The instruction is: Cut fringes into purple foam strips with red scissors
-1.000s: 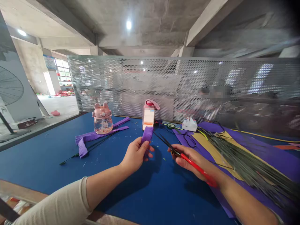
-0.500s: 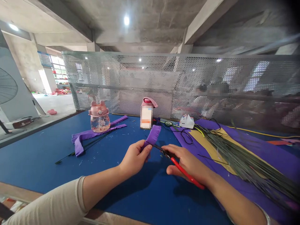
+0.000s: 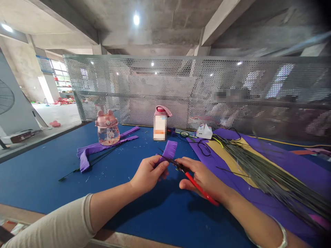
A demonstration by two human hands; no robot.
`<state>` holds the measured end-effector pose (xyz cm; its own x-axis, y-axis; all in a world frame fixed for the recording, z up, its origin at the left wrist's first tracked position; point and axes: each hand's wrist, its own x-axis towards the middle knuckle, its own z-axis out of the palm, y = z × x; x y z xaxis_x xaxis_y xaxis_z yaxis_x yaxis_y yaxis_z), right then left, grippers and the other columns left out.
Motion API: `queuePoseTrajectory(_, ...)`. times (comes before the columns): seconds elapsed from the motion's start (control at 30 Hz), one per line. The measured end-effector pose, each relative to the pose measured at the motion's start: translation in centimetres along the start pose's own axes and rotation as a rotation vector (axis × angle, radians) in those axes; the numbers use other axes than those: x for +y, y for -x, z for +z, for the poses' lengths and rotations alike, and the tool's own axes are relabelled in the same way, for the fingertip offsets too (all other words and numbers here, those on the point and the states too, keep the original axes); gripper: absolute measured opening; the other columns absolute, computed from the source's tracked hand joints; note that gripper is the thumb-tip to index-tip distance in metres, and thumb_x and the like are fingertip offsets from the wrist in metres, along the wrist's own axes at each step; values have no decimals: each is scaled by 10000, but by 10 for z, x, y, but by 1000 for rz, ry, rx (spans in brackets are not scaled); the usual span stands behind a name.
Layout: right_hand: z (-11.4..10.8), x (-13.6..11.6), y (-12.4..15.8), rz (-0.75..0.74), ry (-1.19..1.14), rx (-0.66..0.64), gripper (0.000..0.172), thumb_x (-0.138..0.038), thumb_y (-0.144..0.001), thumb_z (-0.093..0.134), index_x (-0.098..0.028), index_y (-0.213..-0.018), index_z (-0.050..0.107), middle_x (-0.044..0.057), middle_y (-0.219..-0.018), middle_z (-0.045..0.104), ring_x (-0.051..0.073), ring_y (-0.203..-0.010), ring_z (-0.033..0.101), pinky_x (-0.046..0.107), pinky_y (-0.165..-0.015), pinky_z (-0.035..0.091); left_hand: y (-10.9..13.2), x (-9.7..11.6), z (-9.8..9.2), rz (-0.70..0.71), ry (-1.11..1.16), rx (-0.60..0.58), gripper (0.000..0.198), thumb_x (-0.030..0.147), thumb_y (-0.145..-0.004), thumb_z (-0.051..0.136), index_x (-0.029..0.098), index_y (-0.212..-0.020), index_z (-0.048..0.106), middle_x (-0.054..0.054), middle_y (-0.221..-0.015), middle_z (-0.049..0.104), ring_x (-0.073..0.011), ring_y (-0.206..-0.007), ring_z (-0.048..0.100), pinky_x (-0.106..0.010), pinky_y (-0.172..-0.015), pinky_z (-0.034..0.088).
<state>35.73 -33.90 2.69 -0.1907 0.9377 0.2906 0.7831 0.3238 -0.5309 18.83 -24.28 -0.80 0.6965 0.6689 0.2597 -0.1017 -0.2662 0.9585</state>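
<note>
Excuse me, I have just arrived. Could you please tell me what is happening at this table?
A person's left hand holds up a short purple strip, and the right hand holds red-handled scissors with their blades at the strip, near the left fingers. More purple strips lie to the left on the blue table, by a clear bottle with a pink eared lid. To the right, thin dark stems lie over purple and tan sheets.

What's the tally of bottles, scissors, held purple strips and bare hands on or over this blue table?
Bottles: 2 (eared bottle, strapped bottle)
Scissors: 1 pair
Held purple strip: 1
Hands: 2 (left hand, right hand)
Total: 6
</note>
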Motion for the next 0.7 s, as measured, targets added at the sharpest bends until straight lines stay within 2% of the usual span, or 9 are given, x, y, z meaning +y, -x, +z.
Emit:
queuePoseTrajectory(0.23,0,2,1,-20,10,-1,580,-676,-723,504,-174,-1001,584,47,-850,564,173,-723,504,261,-647,403,0,0,-1,5,7,-7,311,437,-817,504,148,-706,533,12,-610,569,-74,-489,501,-190,-458,400)
queuePoseTrajectory(0.53,-1,6,1,-18,49,10,470,-591,-712,613,-169,-921,601,25,-793,566,150,-664,482,241,-590,375,0,1,-1,1,34,-8,318,444,-812,512,144,-709,534,4,-605,577,-69,-472,490,-191,-456,401)
queuePoseTrajectory(0.7,0,8,3,-22,38,25,485,-582,-702,631,-167,-952,602,38,-841,592,160,-701,508,244,-621,394,0,1,-1,11,56,-9,313,446,-815,510,143,-747,551,6,-606,576,-68,-468,488,-190,-453,397)
